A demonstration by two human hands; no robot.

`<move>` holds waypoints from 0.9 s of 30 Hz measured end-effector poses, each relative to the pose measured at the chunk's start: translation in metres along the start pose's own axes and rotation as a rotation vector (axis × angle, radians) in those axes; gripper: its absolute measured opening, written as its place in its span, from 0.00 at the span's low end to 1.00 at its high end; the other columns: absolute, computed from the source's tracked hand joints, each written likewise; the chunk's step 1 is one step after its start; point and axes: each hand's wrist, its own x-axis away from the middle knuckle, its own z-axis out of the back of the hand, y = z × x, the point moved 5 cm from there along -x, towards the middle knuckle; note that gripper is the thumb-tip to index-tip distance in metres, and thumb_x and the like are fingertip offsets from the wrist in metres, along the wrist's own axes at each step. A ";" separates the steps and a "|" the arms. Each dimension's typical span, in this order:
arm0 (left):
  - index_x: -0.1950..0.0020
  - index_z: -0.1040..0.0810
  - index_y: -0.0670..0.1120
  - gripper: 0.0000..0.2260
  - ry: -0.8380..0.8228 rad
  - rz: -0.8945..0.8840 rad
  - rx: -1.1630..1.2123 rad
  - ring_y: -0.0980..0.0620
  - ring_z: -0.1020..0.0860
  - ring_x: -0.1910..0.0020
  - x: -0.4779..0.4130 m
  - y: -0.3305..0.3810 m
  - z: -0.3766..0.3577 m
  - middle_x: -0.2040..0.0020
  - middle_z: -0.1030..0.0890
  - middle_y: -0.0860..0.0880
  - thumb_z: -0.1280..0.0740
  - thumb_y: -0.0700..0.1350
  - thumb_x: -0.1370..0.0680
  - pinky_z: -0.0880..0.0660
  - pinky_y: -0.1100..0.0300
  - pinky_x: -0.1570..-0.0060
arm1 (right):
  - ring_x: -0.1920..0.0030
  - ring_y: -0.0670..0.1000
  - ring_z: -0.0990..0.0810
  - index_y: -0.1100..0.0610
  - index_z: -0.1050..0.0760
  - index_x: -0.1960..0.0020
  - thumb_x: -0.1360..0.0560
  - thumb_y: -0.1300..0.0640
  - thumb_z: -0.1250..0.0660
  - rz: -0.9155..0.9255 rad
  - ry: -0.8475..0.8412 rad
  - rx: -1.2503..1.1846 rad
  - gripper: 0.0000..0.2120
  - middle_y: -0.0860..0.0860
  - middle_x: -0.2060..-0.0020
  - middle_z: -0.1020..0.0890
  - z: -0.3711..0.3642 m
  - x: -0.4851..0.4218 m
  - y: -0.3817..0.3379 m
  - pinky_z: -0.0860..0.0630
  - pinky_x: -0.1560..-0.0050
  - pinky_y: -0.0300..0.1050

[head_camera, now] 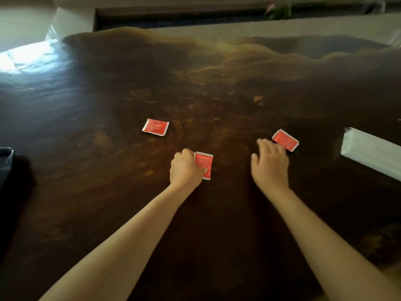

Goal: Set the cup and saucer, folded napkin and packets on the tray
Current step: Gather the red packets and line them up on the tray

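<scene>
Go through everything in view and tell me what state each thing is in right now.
Far packet: flat on table, untouched.
Middle packet: pinched at its edge by left hand.
Right packet: on table, right hand open, fingertips at its edge.
Folded napkin: lying at right edge.
Tray: only a corner visible, contents unseen.

Both forearms were bare, no sleeves, watch or rings seen; left hand (186, 169), right hand (270, 165).

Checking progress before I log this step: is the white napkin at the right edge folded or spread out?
Folded. The napkin shows as a compact, thick white block with straight edges, lying on the table, partly cut off by the frame.
</scene>
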 end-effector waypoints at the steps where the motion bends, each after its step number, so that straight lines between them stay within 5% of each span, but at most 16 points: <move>1: 0.38 0.30 0.46 0.20 -0.006 -0.008 0.013 0.47 0.27 0.40 -0.001 -0.001 0.000 0.38 0.28 0.45 0.29 0.44 0.28 0.26 0.52 0.42 | 0.29 0.58 0.39 0.60 0.40 0.28 0.22 0.54 0.41 -0.075 -0.013 0.044 0.25 0.57 0.29 0.34 0.001 -0.010 0.013 0.40 0.31 0.56; 5: 0.39 0.32 0.48 0.19 0.031 -0.086 0.064 0.50 0.28 0.41 0.006 -0.002 -0.001 0.39 0.29 0.48 0.30 0.43 0.27 0.27 0.56 0.45 | 0.27 0.59 0.41 0.61 0.43 0.27 0.21 0.51 0.44 -0.187 -0.113 0.167 0.26 0.59 0.28 0.37 -0.007 -0.026 0.032 0.41 0.28 0.57; 11: 0.39 0.32 0.50 0.16 0.061 -0.164 0.260 0.55 0.24 0.48 0.018 -0.007 0.013 0.46 0.25 0.52 0.33 0.41 0.25 0.25 0.60 0.53 | 0.44 0.57 0.26 0.59 0.25 0.41 0.24 0.61 0.39 0.221 0.063 0.035 0.13 0.56 0.45 0.21 -0.011 0.006 -0.037 0.29 0.43 0.51; 14: 0.43 0.28 0.50 0.11 0.004 -0.074 0.485 0.53 0.18 0.57 0.016 -0.027 0.033 0.48 0.21 0.50 0.34 0.39 0.24 0.19 0.61 0.61 | 0.40 0.56 0.28 0.58 0.29 0.35 0.25 0.62 0.36 0.243 0.034 -0.093 0.18 0.55 0.41 0.25 -0.015 0.012 -0.057 0.30 0.41 0.49; 17: 0.41 0.27 0.49 0.14 -0.005 0.000 0.532 0.53 0.17 0.60 0.018 -0.051 0.054 0.48 0.20 0.49 0.33 0.39 0.25 0.19 0.57 0.59 | 0.34 0.58 0.34 0.57 0.35 0.31 0.27 0.57 0.32 0.058 -0.033 -0.076 0.26 0.56 0.34 0.30 -0.014 0.002 -0.050 0.34 0.36 0.54; 22: 0.35 0.32 0.49 0.22 0.017 0.079 0.600 0.53 0.19 0.57 0.031 -0.078 0.077 0.47 0.22 0.52 0.30 0.40 0.26 0.22 0.61 0.65 | 0.36 0.57 0.34 0.55 0.29 0.37 0.28 0.52 0.31 0.022 -0.115 -0.117 0.21 0.54 0.39 0.27 -0.015 0.013 -0.065 0.35 0.38 0.53; 27: 0.37 0.29 0.45 0.17 -0.054 0.190 0.812 0.51 0.19 0.52 0.050 -0.101 0.080 0.47 0.21 0.49 0.34 0.37 0.24 0.19 0.54 0.54 | 0.44 0.45 0.28 0.50 0.32 0.45 0.28 0.59 0.29 0.160 -0.198 -0.446 0.16 0.47 0.45 0.27 -0.024 0.055 -0.113 0.30 0.47 0.38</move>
